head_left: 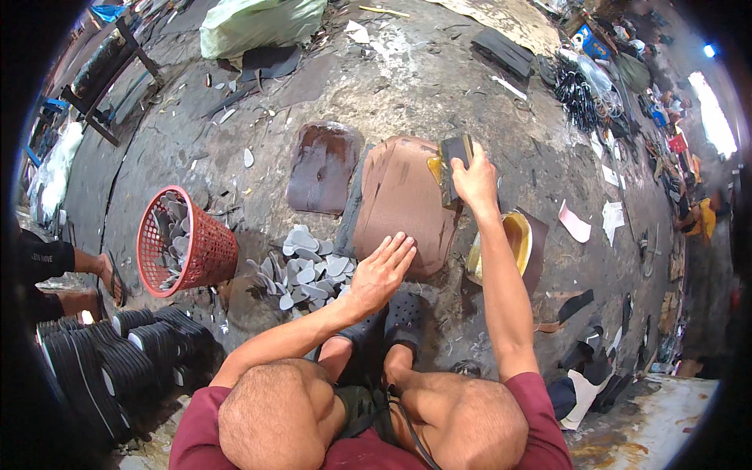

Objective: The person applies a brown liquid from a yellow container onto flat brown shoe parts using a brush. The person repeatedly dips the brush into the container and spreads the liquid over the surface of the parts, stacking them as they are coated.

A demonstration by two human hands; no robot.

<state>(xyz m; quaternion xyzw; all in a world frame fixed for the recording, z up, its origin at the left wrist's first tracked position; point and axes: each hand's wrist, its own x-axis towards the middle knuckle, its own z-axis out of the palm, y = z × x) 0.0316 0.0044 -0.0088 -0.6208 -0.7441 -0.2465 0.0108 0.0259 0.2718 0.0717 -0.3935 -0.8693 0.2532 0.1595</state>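
Observation:
In front of me lies a stack of brown rectangular sheets (pixel 406 196). My left hand (pixel 383 270) rests flat near the lower left edge of the top sheet, fingers stretched out and together. At the upper right corner, my right hand (pixel 475 180) grips a dark flat rectangular spreader (pixel 453 174) with yellow glue along its left side. Below that hand stands a glue container (pixel 511 244), yellow inside and partly hidden by my right forearm. Grey sole-shaped pieces (pixel 304 270) are heaped beside my left hand.
A dark glossy sheet (pixel 323 167) lies left of the stack. A red basket (pixel 205 249) tipped toward the left holds more grey pieces. Stacked black soles (pixel 117 352) stand at lower left, near another person's foot (pixel 112 278). Scraps litter the floor at right.

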